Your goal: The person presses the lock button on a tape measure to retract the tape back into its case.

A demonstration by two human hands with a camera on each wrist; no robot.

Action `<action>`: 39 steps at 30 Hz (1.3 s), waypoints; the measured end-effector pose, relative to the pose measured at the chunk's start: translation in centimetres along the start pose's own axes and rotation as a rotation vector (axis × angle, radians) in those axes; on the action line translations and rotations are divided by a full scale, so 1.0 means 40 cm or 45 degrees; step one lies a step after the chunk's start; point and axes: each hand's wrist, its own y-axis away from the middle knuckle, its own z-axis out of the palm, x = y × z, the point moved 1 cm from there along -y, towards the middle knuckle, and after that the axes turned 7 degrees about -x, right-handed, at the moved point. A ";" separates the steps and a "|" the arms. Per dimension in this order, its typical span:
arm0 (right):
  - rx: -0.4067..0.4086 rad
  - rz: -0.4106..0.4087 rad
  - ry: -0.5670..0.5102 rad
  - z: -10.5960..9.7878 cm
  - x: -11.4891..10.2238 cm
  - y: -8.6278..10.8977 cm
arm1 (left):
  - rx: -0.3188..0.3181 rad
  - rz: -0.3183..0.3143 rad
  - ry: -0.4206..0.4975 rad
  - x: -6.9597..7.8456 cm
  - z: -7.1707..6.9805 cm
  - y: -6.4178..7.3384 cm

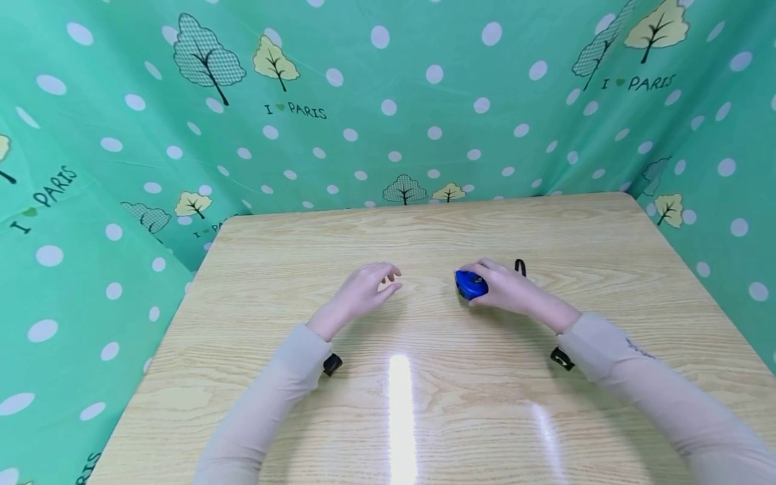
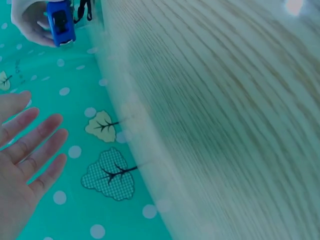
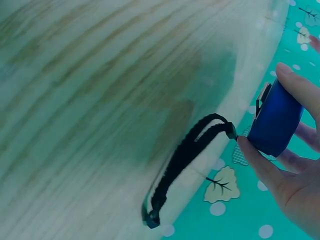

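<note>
My right hand (image 1: 508, 288) grips a blue tape measure (image 1: 469, 285), the thumb on one side and the fingers on the other. In the right wrist view the blue case (image 3: 277, 120) sits between thumb and fingers, and a black wrist strap (image 3: 186, 152) hangs from it down to the table. The left wrist view shows the tape measure's black-marked front (image 2: 61, 22) facing that way. Off to the left, my left hand (image 1: 362, 289) is held over the table with relaxed, spread fingers (image 2: 45, 150) and nothing in them.
A light wood-grain table (image 1: 273, 269) lies under both hands, with bright glare on its near part. Green dotted cloth (image 1: 388, 135) printed with trees hangs behind it and at both sides. Black bands (image 1: 332, 364) show under the wrists.
</note>
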 end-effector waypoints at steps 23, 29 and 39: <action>0.026 -0.018 0.060 0.051 0.027 -0.005 | 0.058 -0.028 -0.048 -0.033 -0.005 0.040; 0.007 -0.016 0.054 0.052 0.026 -0.007 | 0.050 -0.038 -0.041 -0.040 -0.008 0.046; -0.014 -0.002 0.053 0.058 0.023 -0.009 | 0.062 -0.041 -0.030 -0.051 -0.018 0.062</action>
